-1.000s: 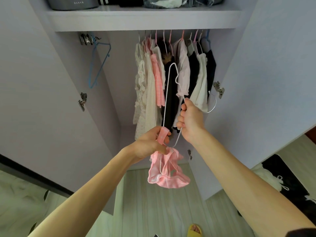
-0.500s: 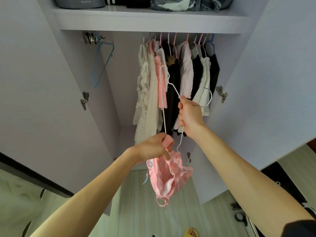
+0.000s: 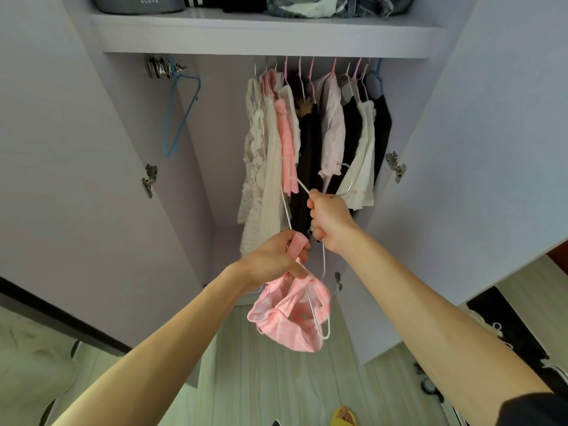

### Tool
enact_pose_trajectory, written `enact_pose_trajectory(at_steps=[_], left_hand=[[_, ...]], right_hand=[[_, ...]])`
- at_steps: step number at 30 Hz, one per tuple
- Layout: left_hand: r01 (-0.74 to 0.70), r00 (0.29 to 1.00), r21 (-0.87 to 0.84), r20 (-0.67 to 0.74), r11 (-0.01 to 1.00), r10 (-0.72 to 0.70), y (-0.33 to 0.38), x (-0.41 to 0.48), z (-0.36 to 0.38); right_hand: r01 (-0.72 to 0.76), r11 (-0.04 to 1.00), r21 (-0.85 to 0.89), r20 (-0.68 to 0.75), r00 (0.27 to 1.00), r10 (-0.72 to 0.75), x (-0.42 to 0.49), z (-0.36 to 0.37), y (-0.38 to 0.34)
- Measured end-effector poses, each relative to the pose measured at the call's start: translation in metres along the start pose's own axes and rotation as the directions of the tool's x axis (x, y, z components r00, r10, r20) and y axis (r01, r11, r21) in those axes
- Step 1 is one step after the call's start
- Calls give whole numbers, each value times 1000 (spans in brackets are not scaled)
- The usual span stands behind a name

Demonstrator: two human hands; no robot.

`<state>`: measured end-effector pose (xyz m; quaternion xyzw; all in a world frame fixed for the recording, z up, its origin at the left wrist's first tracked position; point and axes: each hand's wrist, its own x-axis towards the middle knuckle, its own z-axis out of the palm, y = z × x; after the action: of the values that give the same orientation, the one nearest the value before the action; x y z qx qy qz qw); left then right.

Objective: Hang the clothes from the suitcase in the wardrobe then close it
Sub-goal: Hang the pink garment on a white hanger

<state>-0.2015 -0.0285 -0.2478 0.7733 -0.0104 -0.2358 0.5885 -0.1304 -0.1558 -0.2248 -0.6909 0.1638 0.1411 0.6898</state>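
My right hand [image 3: 330, 219] grips a white wire hanger [image 3: 322, 265] near its neck, its hook curving up to the right of my fist. My left hand [image 3: 276, 259] pinches the strap of a small pink garment [image 3: 292, 318]. The garment hangs bunched below my left hand, with the lower end of the hanger threaded through it. Both hands are raised in front of the open wardrobe [image 3: 264, 35]. Several hung clothes [image 3: 310, 142] in white, pink and black fill the right half of the rail. The suitcase [image 3: 522, 330] shows only as a dark edge at the lower right.
An empty blue hanger [image 3: 181, 115] hangs at the rail's left end beside several metal clips [image 3: 159, 67]. Both wardrobe doors [image 3: 61, 167] stand open on either side. The top shelf holds a grey box [image 3: 141, 3] and folded items. A yellow slipper [image 3: 344, 416] is on the wooden floor.
The hanger has tilted down and its lower end has slid further into the pink garment. My left hand kept its pinch on the strap; the garment has bunched up around the wire.
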Motion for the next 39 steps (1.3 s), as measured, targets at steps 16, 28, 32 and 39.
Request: enact_pose_trajectory(at_steps=[16, 28, 32, 39], left_hand=[[63, 969, -169, -227, 984, -101, -22, 16, 18], [21, 842, -542, -444, 840, -307, -46, 12, -67], [-22, 834, -549, -471, 835, -288, -42, 8, -80], [-17, 929, -289, -360, 957, -92, -31, 1, -86]], right_hand=[[-120, 992, -39, 23, 992, 121, 9, -14, 15], [66, 833, -549, 150, 988, 21, 7, -55, -1], [100, 809, -579, 211, 977, 30, 4, -48, -4], [184, 719, -670, 253, 967, -12, -9, -35, -16]])
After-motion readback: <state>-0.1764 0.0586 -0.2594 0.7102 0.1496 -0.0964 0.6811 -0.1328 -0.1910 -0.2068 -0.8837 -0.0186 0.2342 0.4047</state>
